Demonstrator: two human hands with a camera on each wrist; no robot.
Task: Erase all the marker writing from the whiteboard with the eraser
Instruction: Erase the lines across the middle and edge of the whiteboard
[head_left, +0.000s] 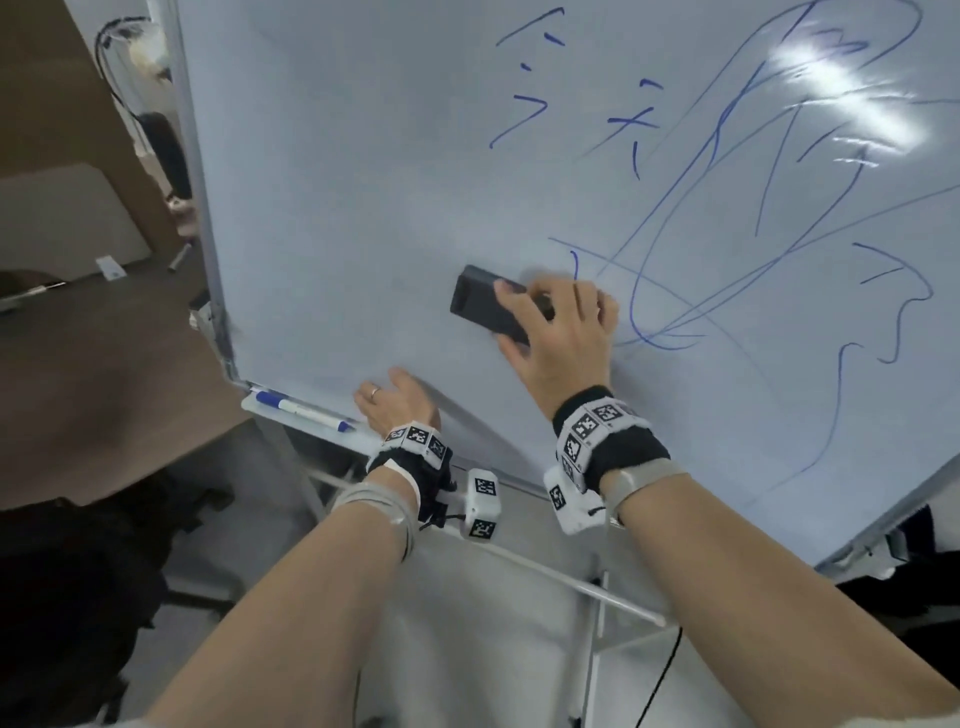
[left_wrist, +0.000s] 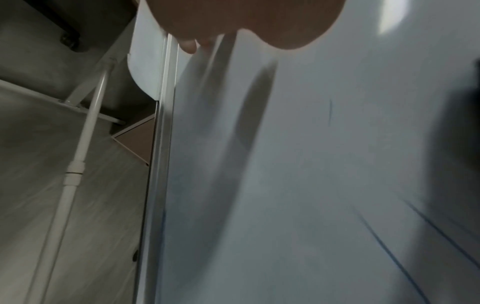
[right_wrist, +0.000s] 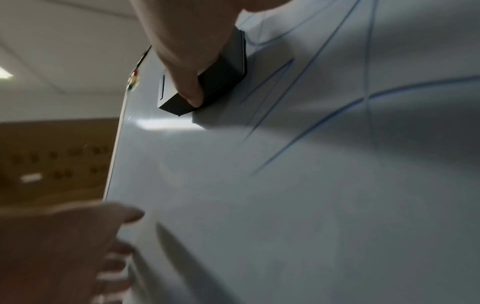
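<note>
Gripping the black eraser (head_left: 485, 304) with the right hand (head_left: 558, 332), fingers curled over its top edge and thumb (right_wrist: 191, 90) pressing on its lower side, felt face lying flat on the whiteboard (head_left: 363, 182). Sitting in the lower middle of the board, just left of the blue marker writing (head_left: 727, 208), with the nearest strokes passing under and beside the knuckles. Lying wide and clean to the left of the eraser, up to the metal left frame (head_left: 200, 208) of the board; filling the whole right half, up to the top and down toward the lower right edge, with loops, long lines and characters in blue. Resting at the bottom edge of the board with the left hand (head_left: 397, 405), fingers relaxed and mostly straight, tips reaching to the tray (head_left: 270, 410), holding nothing; a ring (head_left: 375, 392) showing on one finger. Lying in the tray just left of that hand, a blue-capped marker (head_left: 304, 410), well apart from the eraser. Standing below the board, the white stand tubes (left_wrist: 78, 148), and beyond the left frame a brown floor (head_left: 104, 364).
</note>
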